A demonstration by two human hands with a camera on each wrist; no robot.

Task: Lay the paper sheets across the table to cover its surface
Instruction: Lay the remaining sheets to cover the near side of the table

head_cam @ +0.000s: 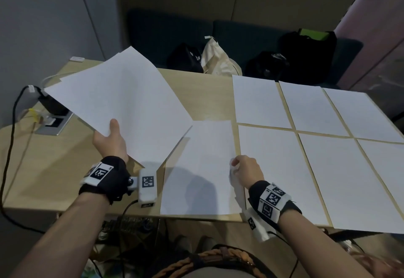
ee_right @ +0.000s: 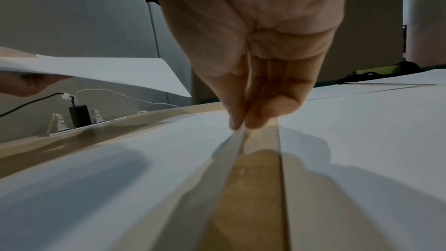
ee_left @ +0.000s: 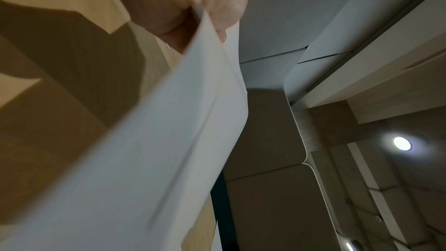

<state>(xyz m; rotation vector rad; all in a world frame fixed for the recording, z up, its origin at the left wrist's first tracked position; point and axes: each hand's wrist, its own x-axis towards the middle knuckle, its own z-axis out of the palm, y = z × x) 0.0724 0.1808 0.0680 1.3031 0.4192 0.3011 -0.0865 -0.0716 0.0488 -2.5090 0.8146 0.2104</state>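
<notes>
Nearest, R hand point(head_cam: 246, 169) sits low over the near edge of the light wood rectangular table point(head_cam: 50, 168), thumb & forefinger tips point(ee_right: 237, 119) pressed together on the right-hand edge of a single white paper sheet point(head_cam: 196, 168); that edge is lifted a little off the wood at the pinch, while the rest of the sheet lies flat w/ its near edge along the table's front edge. Just to the right, across a narrow strip of bare wood, six more white paper sheets point(head_cam: 317, 137) lie flat in two rows of three, thin gaps of wood btwn them, covering the right part of the table. L hand point(head_cam: 110, 141) is raised above the left-centre of the table, thumb on top & fingers underneath, clamped on the near corner of a loose stack of white paper sheets point(head_cam: 118, 94); the stack is in the air, tilted, fanned so a second sheet's edge shows, and casts a shadow on the wood & the single sheet. Both wrists carry black straps w/ white marker blocks. Further left, a grey recessed socket panel point(head_cam: 54, 121) holds a black plug adapter point(head_cam: 51, 105) w/ black & white cables. Beyond the far edge, a dark teal upholstered bench point(head_cam: 229, 35) carries black bags point(head_cam: 306, 48) and a cream cloth bag point(head_cam: 216, 59).
</notes>
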